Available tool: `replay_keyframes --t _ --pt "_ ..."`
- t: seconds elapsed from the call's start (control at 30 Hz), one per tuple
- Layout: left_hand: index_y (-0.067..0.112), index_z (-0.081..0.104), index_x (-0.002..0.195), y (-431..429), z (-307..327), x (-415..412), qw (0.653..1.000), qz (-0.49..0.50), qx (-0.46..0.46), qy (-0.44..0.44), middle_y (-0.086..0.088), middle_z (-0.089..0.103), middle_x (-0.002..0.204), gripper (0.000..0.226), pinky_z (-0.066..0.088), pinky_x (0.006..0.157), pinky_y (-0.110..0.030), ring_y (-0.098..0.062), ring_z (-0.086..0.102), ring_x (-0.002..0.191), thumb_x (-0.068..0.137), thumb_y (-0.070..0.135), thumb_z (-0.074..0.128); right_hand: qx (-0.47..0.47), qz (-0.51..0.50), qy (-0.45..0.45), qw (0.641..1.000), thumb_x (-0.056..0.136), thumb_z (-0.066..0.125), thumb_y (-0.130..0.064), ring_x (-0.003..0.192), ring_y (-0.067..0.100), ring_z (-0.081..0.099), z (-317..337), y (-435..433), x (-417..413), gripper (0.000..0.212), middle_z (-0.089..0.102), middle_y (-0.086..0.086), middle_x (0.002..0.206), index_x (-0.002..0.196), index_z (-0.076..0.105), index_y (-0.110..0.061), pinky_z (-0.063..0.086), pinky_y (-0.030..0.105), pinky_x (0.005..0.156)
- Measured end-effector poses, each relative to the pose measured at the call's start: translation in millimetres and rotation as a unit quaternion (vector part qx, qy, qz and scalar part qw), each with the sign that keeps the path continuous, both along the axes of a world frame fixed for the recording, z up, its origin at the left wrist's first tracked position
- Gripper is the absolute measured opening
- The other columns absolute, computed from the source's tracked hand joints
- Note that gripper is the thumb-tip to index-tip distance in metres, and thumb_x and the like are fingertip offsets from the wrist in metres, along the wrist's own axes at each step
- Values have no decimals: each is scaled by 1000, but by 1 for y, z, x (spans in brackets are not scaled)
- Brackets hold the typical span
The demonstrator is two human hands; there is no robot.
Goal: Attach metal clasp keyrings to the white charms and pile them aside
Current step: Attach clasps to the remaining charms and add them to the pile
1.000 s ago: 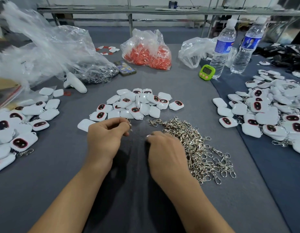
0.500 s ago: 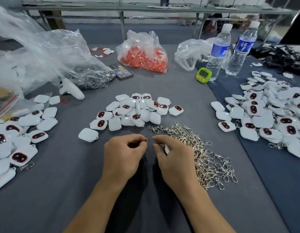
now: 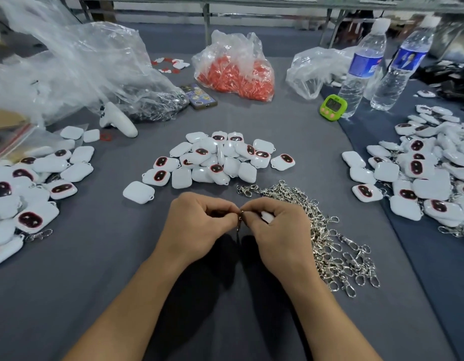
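Head view: left hand point(image 3: 199, 225) and right hand point(image 3: 280, 230) pinch 1 thin silver keyring point(image 3: 240, 220).

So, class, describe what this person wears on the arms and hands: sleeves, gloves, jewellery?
Nothing is worn. The left hand and right hand have no gloves, rings, watch or bands, and no sleeve shows anywhere up to the picture's bottom edge.

A: Which colours are seen mid-frame?
B: The charms point(image 3: 220, 160) are coloured white, some marked with a dark oval ringed in red; the keyrings point(image 3: 329, 238) are silver.
A: And elsewhere?
B: The table point(image 3: 95, 256) is covered in grey; a clear bag point(image 3: 238, 74) at upper centre is filled with orange-red; the timer point(image 3: 333, 106) is lime green.
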State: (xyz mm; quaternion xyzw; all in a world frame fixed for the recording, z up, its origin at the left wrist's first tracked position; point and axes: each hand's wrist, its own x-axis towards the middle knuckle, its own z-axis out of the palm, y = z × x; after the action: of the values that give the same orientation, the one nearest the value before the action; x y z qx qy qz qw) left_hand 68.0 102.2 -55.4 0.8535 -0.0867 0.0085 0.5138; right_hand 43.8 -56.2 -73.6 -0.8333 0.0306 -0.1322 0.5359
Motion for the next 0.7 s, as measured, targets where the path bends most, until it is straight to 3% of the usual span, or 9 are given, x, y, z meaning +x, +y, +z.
replay_keyframes --t 0.17,0.3,0.43,0.6,0.7 --pt "43 80 77 1 0 0 999 -16 2 30 11 76 69 19 62 76 -41 -18 75 73 72 25 76 -13 12 -12 1000 84 77 -8 71 -5 67 1 -5 -2 19 72 -23 71 77 80 -26 44 5 65" --pt "43 80 75 -1 2 -2 999 -26 8 36 7 76 68 18 61 74 -48 -27 74 75 66 29 71 -36 31 -24 999 84 77 -7 69 -8 65 4 -10 -7 21 70 -27 69 76 80 -27 42 3 64" --pt "40 81 77 1 1 -4 998 -40 12 53 4 76 69 19 60 72 -49 -34 72 76 68 25 73 -45 38 -22 998 84 77 -8 67 -5 65 6 -13 -11 20 69 -25 67 76 80 -27 42 4 61" --pt "39 81 76 2 0 -3 997 -31 -5 65 4 76 69 20 63 78 -45 -22 75 73 64 27 71 -62 29 -20 997 84 80 -15 66 -2 64 7 -11 -12 18 68 -23 66 74 79 -30 42 6 58" --pt "40 81 74 1 -1 -4 998 -23 -21 62 3 76 67 19 63 73 -38 -18 75 69 63 27 73 -69 11 -8 998 85 80 -20 67 -3 63 6 -9 -12 15 67 -24 66 73 77 -30 41 6 58"
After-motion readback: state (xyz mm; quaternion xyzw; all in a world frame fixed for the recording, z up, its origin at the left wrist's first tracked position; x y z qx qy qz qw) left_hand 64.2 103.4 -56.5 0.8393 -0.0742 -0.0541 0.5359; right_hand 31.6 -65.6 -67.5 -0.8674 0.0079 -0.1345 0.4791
